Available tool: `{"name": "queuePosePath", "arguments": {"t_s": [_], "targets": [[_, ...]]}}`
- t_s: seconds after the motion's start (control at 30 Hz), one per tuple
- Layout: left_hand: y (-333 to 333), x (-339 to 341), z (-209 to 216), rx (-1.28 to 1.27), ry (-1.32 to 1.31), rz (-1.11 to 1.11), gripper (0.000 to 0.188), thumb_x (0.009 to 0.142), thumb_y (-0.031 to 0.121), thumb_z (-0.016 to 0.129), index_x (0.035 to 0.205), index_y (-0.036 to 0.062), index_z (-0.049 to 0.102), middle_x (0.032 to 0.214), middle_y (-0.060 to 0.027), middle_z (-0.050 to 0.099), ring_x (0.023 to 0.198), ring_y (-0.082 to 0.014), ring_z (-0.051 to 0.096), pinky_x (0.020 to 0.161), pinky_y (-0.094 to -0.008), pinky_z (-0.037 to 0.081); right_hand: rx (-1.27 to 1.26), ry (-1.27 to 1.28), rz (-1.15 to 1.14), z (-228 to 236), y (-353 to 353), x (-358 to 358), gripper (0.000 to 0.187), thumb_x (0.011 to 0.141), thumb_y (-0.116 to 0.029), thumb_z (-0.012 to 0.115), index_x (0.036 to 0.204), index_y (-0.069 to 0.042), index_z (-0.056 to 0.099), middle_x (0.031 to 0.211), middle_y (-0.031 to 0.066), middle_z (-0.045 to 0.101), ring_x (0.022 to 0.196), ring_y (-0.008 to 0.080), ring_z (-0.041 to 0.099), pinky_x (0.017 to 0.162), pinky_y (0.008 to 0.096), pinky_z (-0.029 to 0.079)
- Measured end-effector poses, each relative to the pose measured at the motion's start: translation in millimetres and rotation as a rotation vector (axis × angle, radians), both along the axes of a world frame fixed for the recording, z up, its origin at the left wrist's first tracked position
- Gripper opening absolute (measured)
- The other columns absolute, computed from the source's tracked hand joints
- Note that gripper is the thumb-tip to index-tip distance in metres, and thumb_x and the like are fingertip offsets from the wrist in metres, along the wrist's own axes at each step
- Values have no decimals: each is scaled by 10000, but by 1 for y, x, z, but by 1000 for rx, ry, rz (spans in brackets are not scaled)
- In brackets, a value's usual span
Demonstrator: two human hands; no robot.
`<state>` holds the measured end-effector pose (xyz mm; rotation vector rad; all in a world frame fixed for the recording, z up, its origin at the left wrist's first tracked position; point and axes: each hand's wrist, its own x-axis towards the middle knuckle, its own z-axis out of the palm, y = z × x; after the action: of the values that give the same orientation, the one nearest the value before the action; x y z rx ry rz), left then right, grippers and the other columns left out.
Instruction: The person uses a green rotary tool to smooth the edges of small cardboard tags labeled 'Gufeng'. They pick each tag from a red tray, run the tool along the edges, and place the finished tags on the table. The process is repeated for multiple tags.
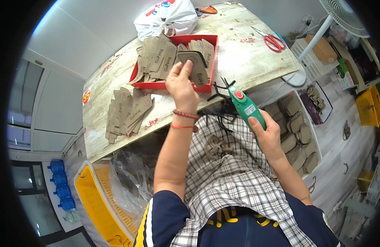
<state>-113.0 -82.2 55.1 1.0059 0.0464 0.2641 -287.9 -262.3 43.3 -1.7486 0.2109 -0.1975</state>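
Pinching a flat tan piece (199,73) over a red box (167,85), a person's left hand (181,84) works above a marbled tabletop (235,35) in the head view. The thumb presses the upper face near the piece's far, rounded end; the printed body slants away to the right of the grip, toward the person. From this angle it is hard to say whether one piece or several are held. Closed around the lower half of a green handheld tool (247,108) with a red button, the right hand (268,133) is at the table's near edge, right of the box. Black strands (218,92) show beside the tool's tip. Similar tan pieces (155,57) crowd the box, and another fanned pile (128,111) lies to its left, well apart from the tool.
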Motion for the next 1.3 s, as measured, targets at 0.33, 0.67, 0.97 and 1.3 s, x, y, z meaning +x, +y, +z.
{"name": "queuePosePath", "arguments": {"t_s": [0.33,0.67,0.97,1.3], "targets": [[-52,-59,-20,-300,211,-131,108,888,51,666,973,-7,631,880,-72,690,731,-135,655,648,-248,548,13,52,-42,-7,-12,-20,457,907,-390,663,1136,4,627,679,-13,541,557,52,456,511,230,390],[-54,-74,-33,-224,254,-187,60,880,45,675,918,1,660,846,-56,696,698,-111,644,618,-227,519,59,34,-8,-9,-16,-23,474,913,-403,650,1139,12,620,702,-4,555,565,53,486,520,227,413],[-43,-83,-34,-29,211,-262,34,856,15,686,886,-2,682,814,-43,697,674,-78,624,602,-203,491,86,16,-10,-4,-18,-22,473,908,-400,658,1124,20,623,699,-13,549,563,50,478,515,219,403],[-25,-66,-26,201,48,-285,135,897,40,647,993,-39,698,851,-33,688,743,-62,603,687,-195,487,95,19,31,-7,-19,-24,478,906,-407,659,1131,13,625,697,-12,552,559,50,480,509,220,402]]}}
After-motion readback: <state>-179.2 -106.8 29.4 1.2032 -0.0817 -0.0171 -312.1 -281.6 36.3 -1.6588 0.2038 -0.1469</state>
